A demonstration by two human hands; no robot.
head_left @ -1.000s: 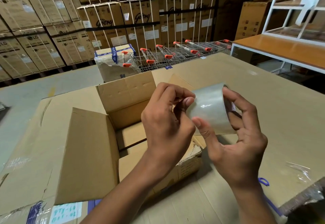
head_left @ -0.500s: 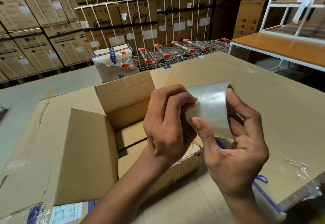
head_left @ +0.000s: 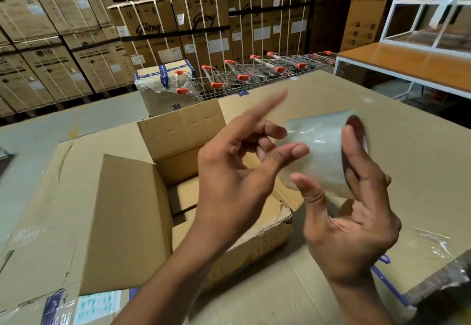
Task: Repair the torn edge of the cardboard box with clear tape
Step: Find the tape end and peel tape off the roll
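Right hand: our right hand (head_left: 351, 222), lower right of centre, grips the roll of clear packing tape (head_left: 321, 153), thumb against its near face and fingers curled over its far rim.
Left hand: our left hand (head_left: 234, 179), at centre, is loose and spread, holding nothing; its thumb tip reaches the roll's left side, while the blurred index finger points up toward the upper middle.
Tape roll: held in the air right of centre, above the box's right corner, its dark core just visible at the upper right end.
Torn edge: the small open brown cardboard box (head_left: 183, 130) sits at centre-left, below our hands; the ragged, frayed top edge (head_left: 283, 212) of its near right wall shows between our wrists.
Flaps: one tall flap stands at lower left, another rises behind at centre.
Work surface: the large flat sheet of brown cardboard (head_left: 382, 110) under the box fills the right half.
Middle distance: a row of nested wire shopping trolleys with orange handles (head_left: 254, 72), above centre.
Far: strapped stacks of tall brown cartons (head_left: 153, 26) across the top; a white-framed table with an orange top (head_left: 407, 62) at upper right.
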